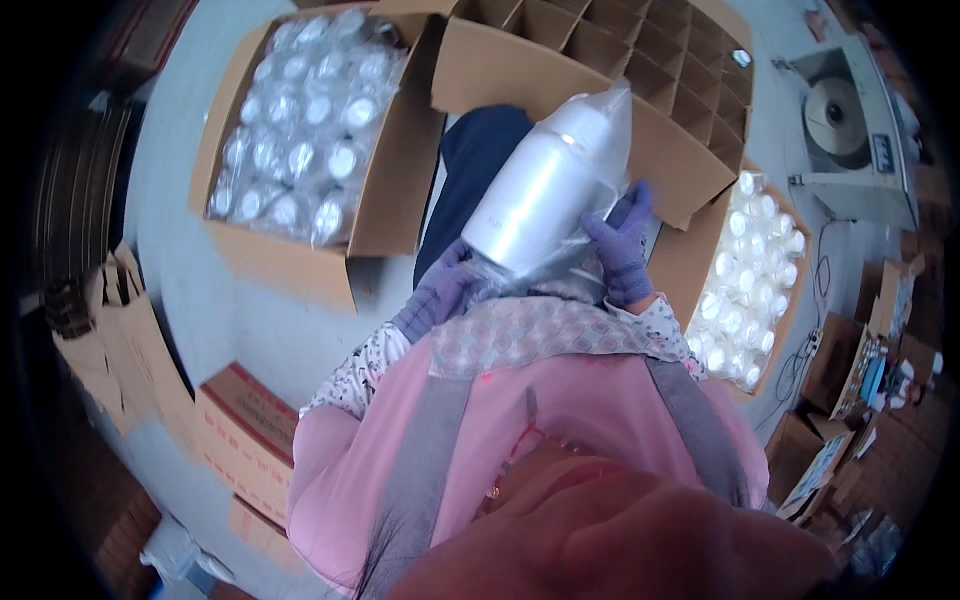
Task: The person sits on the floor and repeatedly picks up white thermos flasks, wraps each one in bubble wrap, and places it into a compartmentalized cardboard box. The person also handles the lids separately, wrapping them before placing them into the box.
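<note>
A large white metallic bottle (525, 195) in a clear plastic bag lies tilted across my lap, its narrower top pointing away from me. My left hand (441, 289), in a purple glove, grips the bunched plastic by the bottle's base. On the other side my right hand (624, 236), gloved alike, pinches the bag's edge beside the bottle, its fingertips partly hidden by plastic. Beyond the bottle stands an open cardboard box (517, 75) with a grid of cardboard dividers. A small shiny item (742, 58) sits at the grid's right side.
An open carton (386, 150) of plastic-wrapped bottles stands to the left. Another carton (796, 289) at the right holds many white-capped items. A metal machine with a round disc (834, 114) stands at the upper right. Closed printed boxes (244, 442) and folded cardboard (142, 352) lie lower left.
</note>
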Action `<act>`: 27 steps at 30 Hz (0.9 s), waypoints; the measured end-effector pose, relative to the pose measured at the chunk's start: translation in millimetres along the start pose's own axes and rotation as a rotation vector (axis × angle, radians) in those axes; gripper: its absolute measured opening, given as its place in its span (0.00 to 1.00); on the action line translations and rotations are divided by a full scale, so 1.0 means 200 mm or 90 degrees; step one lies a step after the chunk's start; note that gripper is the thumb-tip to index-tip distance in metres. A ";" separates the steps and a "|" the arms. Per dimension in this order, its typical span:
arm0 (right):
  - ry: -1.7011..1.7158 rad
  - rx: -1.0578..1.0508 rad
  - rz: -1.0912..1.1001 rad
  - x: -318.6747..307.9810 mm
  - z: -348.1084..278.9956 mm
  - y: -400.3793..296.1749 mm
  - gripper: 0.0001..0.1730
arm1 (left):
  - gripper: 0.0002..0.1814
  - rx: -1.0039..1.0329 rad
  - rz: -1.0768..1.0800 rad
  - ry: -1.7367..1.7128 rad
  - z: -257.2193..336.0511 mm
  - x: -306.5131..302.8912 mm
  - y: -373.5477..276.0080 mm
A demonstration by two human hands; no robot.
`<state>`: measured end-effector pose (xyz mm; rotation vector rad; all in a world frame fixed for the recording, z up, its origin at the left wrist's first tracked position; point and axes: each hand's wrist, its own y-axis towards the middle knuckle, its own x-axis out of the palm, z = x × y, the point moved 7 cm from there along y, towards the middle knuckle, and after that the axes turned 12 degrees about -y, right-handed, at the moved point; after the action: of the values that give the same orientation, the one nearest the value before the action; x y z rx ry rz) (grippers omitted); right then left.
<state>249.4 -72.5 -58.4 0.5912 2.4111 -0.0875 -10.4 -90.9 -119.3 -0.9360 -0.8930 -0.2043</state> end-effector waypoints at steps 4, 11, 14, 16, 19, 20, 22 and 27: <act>0.219 0.256 -0.492 0.13 0.12 0.11 0.39 | 0.32 0.028 -0.070 0.234 0.05 0.06 0.01; 0.288 0.279 -0.641 0.10 -0.07 0.22 0.32 | 0.15 -0.107 -0.075 0.462 0.36 -0.02 0.14; 0.392 0.270 -0.560 0.08 -0.24 0.41 0.29 | 0.16 0.016 -0.101 0.156 0.62 -0.05 0.15; 0.464 0.228 -0.498 0.12 -0.32 0.64 0.28 | 0.19 0.200 -0.058 0.182 0.88 -0.07 0.22; 0.449 0.117 -0.448 0.25 -0.43 1.08 0.23 | 0.27 0.559 0.050 0.500 1.29 -0.04 0.53; 0.438 0.081 -0.419 0.29 -0.49 1.21 0.22 | 0.32 0.589 0.115 0.626 1.41 0.10 0.59; 0.422 -0.024 -0.409 0.52 -0.74 1.43 0.19 | 0.33 0.947 0.116 0.945 1.68 0.18 0.90; -0.015 -0.402 -0.318 1.33 -1.07 1.95 0.18 | 0.43 0.735 0.221 0.949 1.72 0.26 1.55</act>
<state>112.0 424.9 -19.3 -0.2971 2.3276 0.4374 -16.8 372.4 -175.2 0.2849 0.5778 -0.0193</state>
